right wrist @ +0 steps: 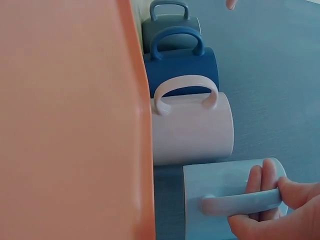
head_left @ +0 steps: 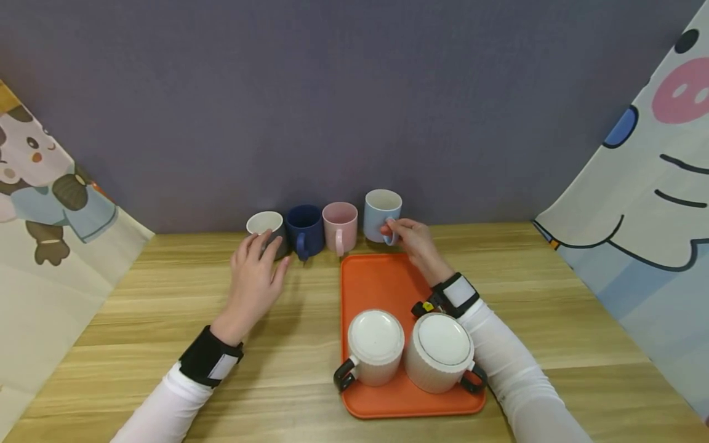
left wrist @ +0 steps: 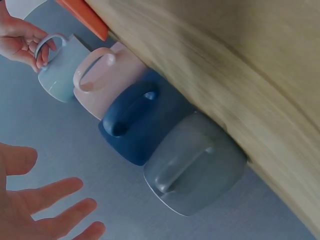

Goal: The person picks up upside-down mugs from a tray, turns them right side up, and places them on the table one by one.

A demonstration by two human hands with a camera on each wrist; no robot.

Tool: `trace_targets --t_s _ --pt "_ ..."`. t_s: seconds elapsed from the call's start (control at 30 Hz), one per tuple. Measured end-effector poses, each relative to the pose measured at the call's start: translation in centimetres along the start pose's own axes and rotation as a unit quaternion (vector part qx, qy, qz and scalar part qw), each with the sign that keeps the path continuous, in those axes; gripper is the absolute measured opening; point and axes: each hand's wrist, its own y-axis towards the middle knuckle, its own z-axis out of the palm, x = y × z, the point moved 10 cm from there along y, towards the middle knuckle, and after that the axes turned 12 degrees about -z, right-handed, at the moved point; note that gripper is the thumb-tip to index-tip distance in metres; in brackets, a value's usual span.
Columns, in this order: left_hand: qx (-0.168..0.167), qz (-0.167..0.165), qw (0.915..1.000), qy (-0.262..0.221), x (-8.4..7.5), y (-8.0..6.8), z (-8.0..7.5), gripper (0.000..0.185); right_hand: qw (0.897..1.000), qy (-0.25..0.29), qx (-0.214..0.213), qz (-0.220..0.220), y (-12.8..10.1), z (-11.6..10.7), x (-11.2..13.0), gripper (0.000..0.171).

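My right hand [head_left: 418, 246] pinches the handle of a light blue mug [head_left: 375, 223], fingertips through the loop. The mug is upright at the right end of a row, its base a little higher than its neighbours' in the right wrist view. Beside it stand a pink mug [head_left: 332, 237], a navy mug [head_left: 314, 237] and a dark grey mug [left wrist: 220, 165] with a white inside, handles facing me. My left hand [head_left: 252, 283] hovers near the grey mug, fingers spread and holding nothing; in the left wrist view it is apart from the mug.
An orange tray [head_left: 382, 280] lies on the wooden table [head_left: 183, 295] in front of the row. Two ribbed white mugs [head_left: 376, 344] with black handles stand upside down on its near half. A grey backdrop [head_left: 332, 111] rises right behind the row.
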Motion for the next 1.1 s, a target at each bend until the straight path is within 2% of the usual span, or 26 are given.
trace_targets --t_s 0.4,0.83,1.1 --pt "-0.004 -0.008 1.0 0.001 0.5 -0.4 -0.5 0.039 1.0 0.011 0.004 0.012 0.3 0.6 -1.4 0.029" --pt "0.003 -0.019 0.9998 0.007 1.6 -0.7 -0.5 0.04 0.998 0.043 0.038 0.017 0.2 1.7 -2.0 0.028" --pt "0.002 -0.018 0.9998 0.009 1.7 -0.8 -0.5 0.039 0.997 0.061 0.047 0.022 0.4 1.9 -2.7 0.014"
